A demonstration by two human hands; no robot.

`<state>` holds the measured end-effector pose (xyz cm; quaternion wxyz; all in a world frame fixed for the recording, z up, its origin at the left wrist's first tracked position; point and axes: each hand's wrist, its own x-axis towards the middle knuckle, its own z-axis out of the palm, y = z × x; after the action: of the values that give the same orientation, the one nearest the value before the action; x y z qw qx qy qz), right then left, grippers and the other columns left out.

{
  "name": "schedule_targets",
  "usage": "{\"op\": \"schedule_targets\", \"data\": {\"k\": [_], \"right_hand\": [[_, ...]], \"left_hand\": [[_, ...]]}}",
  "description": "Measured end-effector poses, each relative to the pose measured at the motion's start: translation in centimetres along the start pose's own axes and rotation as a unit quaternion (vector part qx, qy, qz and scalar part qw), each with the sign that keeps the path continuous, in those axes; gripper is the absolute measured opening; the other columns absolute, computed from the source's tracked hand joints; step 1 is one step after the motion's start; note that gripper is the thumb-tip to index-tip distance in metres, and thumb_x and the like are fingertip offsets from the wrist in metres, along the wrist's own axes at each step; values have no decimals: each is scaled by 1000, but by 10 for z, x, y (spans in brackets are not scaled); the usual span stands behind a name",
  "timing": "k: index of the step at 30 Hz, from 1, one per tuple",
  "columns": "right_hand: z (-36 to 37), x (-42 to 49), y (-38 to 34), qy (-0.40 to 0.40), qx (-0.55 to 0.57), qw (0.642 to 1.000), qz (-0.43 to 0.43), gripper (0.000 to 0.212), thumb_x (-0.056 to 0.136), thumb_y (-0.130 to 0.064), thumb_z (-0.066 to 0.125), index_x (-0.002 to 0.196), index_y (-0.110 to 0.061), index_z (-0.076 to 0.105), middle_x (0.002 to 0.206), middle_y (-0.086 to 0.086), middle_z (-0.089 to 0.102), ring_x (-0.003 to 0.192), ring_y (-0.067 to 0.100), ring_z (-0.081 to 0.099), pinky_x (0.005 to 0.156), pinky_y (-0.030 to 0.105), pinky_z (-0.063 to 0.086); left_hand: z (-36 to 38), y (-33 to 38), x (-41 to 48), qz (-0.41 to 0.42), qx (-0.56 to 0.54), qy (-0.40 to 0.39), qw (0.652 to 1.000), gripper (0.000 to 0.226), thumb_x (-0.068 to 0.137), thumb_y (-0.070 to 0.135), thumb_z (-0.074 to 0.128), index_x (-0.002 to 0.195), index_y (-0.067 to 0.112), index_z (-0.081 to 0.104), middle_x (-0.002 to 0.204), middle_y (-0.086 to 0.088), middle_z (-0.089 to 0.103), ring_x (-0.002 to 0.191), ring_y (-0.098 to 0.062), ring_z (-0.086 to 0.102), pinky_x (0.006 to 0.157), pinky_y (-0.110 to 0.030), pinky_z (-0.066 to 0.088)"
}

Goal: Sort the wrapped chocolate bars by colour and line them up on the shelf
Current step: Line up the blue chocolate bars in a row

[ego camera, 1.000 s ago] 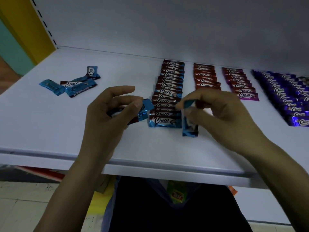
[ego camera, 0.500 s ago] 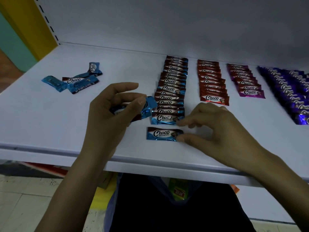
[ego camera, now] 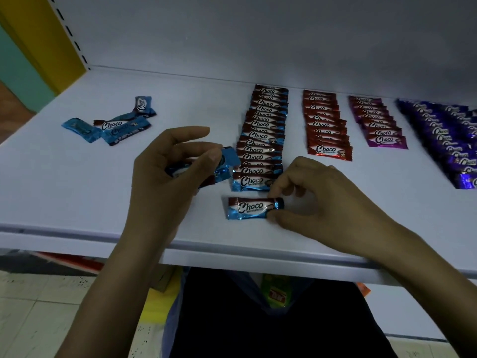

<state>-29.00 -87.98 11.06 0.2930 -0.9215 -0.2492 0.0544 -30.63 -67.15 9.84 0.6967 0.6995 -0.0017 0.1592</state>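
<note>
Blue bar (ego camera: 251, 208) lies pinched by right grip (ego camera: 322, 202).

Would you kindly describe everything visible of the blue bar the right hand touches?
The blue bar is a shiny foil-like wrapper, brown on top, blue below, with a white band reading Choco. It lies flat, face up, crosswise near the shelf front, just in front of the blue row. The right hand pinches its right end.
</note>
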Motion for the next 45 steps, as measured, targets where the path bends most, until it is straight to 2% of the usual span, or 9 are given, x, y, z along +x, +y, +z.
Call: {"op": "schedule_targets", "data": {"k": [8, 12, 16, 19, 23, 31, 36, 41, 45], "right_hand": [[0, 5, -1, 55, -35, 998, 10, 23, 77, -32, 72, 96, -23, 64, 99, -8, 55, 81, 1, 41, 82, 27, 38], [1, 7, 1, 65, -43, 997, 7, 28, 75, -37, 72, 97, -22, 62, 93, -11, 54, 78, -2, 45, 73, 14, 34], [-1, 9, -13, 83, 105, 991, -19, 38, 72, -52, 61, 102, -30, 58, 91, -19, 55, 85, -7, 53, 70, 3, 39], [3, 20, -37, 56, 175, 980, -81, 40, 81, -40, 66, 118, -31, 54, 99, -13, 60, 82, 4, 61, 69, 13, 49], [15, 45, -52, 85, 173, 975, -115, 17, 85, -22, 68, 102, -24, 65, 95, -11, 67, 77, 9, 65, 71, 25, 54], [9, 66, -40, 115, 202, 970, -77, 11, 89, -14, 64, 94, -16, 74, 83, -8, 72, 73, 8, 68, 71, 22, 55], [1, 65, -39, 179, 271, 946, -9, 19, 84, -13, 69, 96, -23, 58, 87, 4, 70, 77, 7, 69, 66, 15, 54], [-5, 58, -41, 116, 369, 922, 11, 18, 79, -6, 69, 89, -21, 65, 88, 3, 71, 79, 11, 69, 70, 19, 55], [-6, 53, -42, 18, 347, 937, -45, 26, 75, -11, 71, 99, -21, 67, 94, 2, 72, 83, 16, 70, 69, 23, 57]], "left_hand": [[-1, 0, -1, 8, -17, -7, 1000, 27, 76, 24, 61, 103, 22, 59, 80, 17, 73, 93, -4, 68, 57, -11, 50], [-1, 0, -1, 16, -9, -18, 1000, 28, 76, 24, 62, 103, 24, 58, 80, 18, 72, 93, -4, 68, 57, -12, 50], [-1, 1, -2, 35, -10, -46, 998, 30, 77, 24, 69, 105, 24, 58, 80, 17, 71, 86, -4, 68, 57, -12, 51], [-2, 1, -2, 48, -12, -49, 998, 32, 77, 34, 72, 105, 25, 61, 82, 12, 71, 83, -6, 68, 59, -14, 51], [-5, 1, 2, 4, -14, -17, 1000, 27, 84, 46, 65, 102, 25, 63, 80, 11, 71, 73, -6, 67, 55, -16, 49], [-6, -6, 5, -20, -23, -47, 998, 31, 85, 10, 69, 111, 25, 64, 82, 10, 68, 63, -3, 56, 50, -17, 44], [-4, -4, 4, -19, -9, -17, 1000, 34, 85, 7, 65, 108, 32, 63, 92, 7, 68, 66, 1, 60, 51, -12, 45], [-4, -3, 4, -16, 7, -37, 999, 37, 85, 4, 64, 108, 34, 63, 91, 17, 68, 73, 4, 63, 56, -9, 46], [-4, 0, 1, 3, 36, -60, 998, 36, 86, 6, 62, 114, 28, 62, 85, 16, 69, 71, 6, 62, 57, -7, 45]]}}
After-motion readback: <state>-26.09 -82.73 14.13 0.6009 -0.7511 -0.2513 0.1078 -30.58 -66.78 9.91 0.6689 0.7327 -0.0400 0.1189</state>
